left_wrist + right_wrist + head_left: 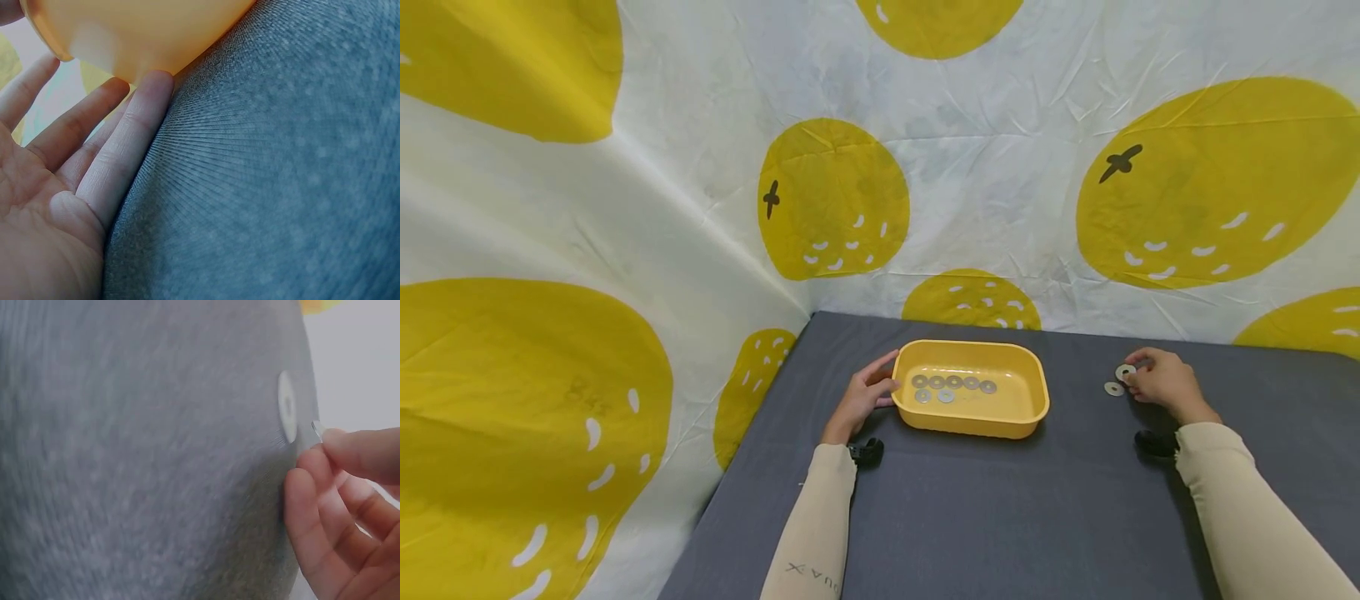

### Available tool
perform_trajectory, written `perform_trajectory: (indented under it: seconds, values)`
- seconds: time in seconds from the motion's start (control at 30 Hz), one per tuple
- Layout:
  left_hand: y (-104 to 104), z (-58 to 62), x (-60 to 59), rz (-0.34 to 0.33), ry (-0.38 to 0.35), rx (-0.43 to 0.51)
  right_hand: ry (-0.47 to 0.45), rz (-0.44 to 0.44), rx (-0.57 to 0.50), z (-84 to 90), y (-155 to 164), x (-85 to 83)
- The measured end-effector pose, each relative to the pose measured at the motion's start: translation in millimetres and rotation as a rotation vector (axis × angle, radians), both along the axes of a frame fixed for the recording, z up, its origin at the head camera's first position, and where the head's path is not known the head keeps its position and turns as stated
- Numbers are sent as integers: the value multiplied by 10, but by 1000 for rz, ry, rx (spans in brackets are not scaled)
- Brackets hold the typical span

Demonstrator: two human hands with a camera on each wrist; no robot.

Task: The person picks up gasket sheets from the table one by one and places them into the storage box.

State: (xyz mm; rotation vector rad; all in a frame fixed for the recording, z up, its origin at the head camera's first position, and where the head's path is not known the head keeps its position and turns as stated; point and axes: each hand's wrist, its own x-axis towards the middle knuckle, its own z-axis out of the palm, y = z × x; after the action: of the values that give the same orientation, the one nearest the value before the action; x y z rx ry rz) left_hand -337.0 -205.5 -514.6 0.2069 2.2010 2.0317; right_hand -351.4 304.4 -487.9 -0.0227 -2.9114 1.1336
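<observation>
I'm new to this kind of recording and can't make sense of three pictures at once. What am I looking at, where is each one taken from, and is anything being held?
No machine here: a person works with two bare hands. The wide picture comes from a camera on the person's head, looking down at a grey table. The other two come from cameras worn on each wrist, so they look very close up.

On the table stands a yellow tray with seven metal washers inside. The left hand rests with straight fingers against the tray's side. The right hand is at two loose washers: it pinches one washer at its edge, as the right wrist view suggests, while the other washer lies flat beside it.
</observation>
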Motion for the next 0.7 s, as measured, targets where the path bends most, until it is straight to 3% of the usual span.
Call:
perform_trajectory:
  seconds: [0.27, 0.7]
  values:
    - [7, 11, 0, 4, 0, 1, 60, -93, -98, 147, -135, 75]
    - [11, 27, 11, -5, 9, 6, 102, -11, -200, 448, -544, 159]
